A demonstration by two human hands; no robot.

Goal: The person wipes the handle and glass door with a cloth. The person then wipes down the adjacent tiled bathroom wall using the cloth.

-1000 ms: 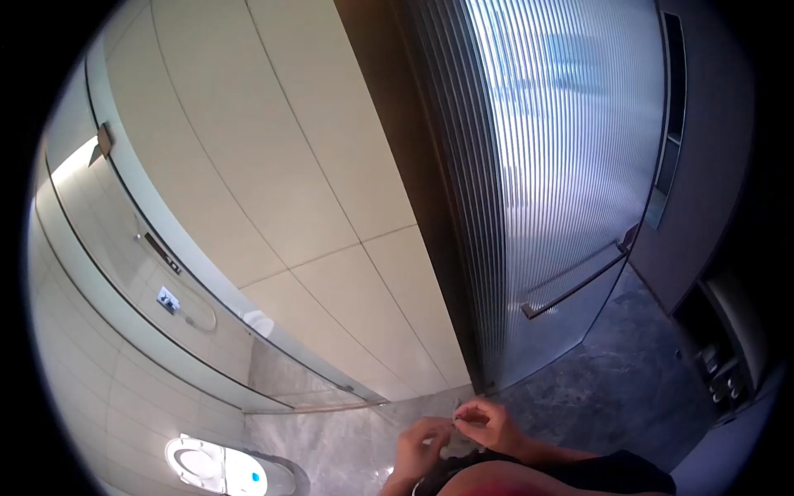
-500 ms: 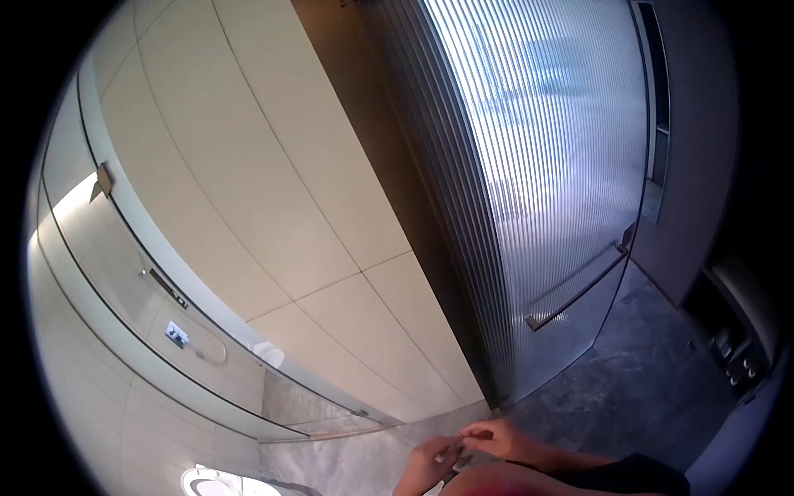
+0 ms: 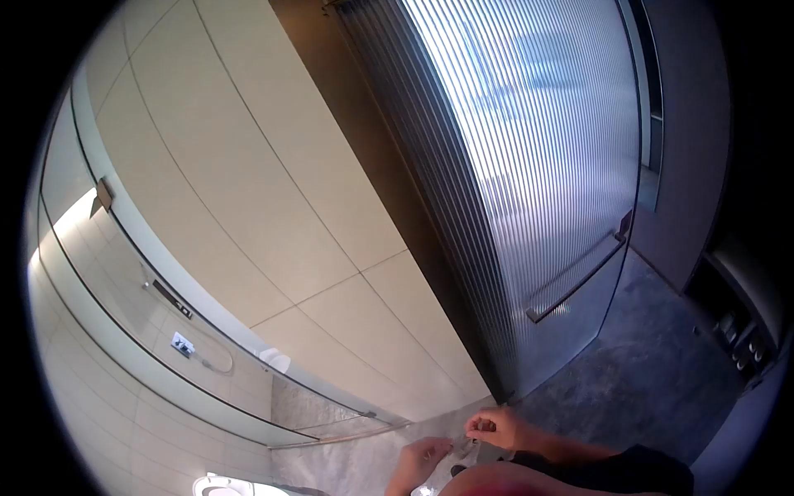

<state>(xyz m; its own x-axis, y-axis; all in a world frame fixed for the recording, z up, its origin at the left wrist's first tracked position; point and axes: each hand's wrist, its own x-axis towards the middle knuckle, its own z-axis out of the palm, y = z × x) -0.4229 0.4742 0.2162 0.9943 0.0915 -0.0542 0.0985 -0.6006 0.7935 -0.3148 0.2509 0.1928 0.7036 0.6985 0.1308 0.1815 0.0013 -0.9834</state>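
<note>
At the bottom centre, my left hand [image 3: 420, 461] is closed in a pinch, its fingertips pointing right. Just to its right, my right hand [image 3: 496, 430] curls with thumb and forefinger pressed together. A small gap separates the two hands. Something thin and translucent [image 3: 466, 450] seems to lie between them, too small and blurred to name. Below the hands are my body and a dark sleeve [image 3: 649, 469].
A ribbed glass door [image 3: 554, 149] with a long handle [image 3: 576, 285] stands at the right. Beige wall panels [image 3: 273, 190] fill the centre. At the left are a glass shower enclosure [image 3: 124, 273] and a white toilet [image 3: 236, 486]. A dark shelf unit [image 3: 736, 326] stands far right.
My hands have moved slightly apart from each other. The view has shifted, so the toilet sits lower and the door and wall panels lie further left.
</note>
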